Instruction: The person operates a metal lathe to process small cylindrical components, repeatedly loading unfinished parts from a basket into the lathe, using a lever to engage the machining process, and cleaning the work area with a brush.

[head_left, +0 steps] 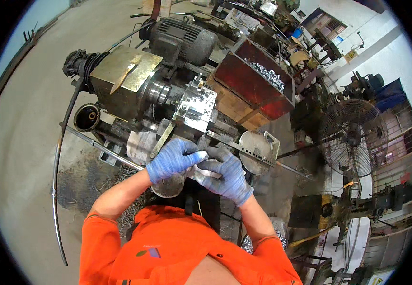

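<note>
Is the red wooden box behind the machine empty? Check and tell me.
No, the red box holds a heap of shiny metal parts at its far end.

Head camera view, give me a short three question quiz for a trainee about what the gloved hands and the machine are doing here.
1. True or false: both hands wear blue gloves.
2. What do the left hand and right hand grip between them?
A. a pale crumpled rag
B. a hammer
C. a drill
3. What fills the red bin behind the machine?

Key:
1. True.
2. A, the rag, in front of the machine.
3. Small shiny metal parts.
</note>
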Tool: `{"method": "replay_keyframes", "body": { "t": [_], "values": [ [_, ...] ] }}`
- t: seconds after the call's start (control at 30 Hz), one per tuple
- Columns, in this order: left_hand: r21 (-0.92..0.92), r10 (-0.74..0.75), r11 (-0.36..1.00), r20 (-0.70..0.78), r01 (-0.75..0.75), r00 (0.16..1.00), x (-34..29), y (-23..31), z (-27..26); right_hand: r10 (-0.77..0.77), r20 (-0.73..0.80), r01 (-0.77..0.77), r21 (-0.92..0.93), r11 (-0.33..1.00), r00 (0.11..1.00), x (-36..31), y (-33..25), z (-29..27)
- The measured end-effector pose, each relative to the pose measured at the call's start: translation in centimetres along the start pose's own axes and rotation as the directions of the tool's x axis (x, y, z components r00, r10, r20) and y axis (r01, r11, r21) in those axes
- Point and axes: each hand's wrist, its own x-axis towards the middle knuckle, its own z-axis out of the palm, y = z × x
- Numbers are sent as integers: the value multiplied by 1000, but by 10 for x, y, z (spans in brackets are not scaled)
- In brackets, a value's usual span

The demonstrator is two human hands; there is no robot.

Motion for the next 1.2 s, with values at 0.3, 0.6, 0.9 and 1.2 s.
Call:
{"method": "replay_keyframes", "body": {
  "t": [0.3,0.6,0.9,1.2],
  "values": [
    [35,-147,988,-20,148,989,-24,18,-63,-161,161,186,-157,970,974,60,-9,2],
    [680,183,586,-642,441,745,-142,12,-184,183,256,-36,-490,871,949,151,42,41],
    [422,-10,412,-884,808,467,-299,-73,-241,367,410,-120,-515,849,835,186,73,70],
    [412,-25,477,-877,776,481,-301,-84,-216,255,285,-127,-401,907,924,182,101,91]
  ]
}}
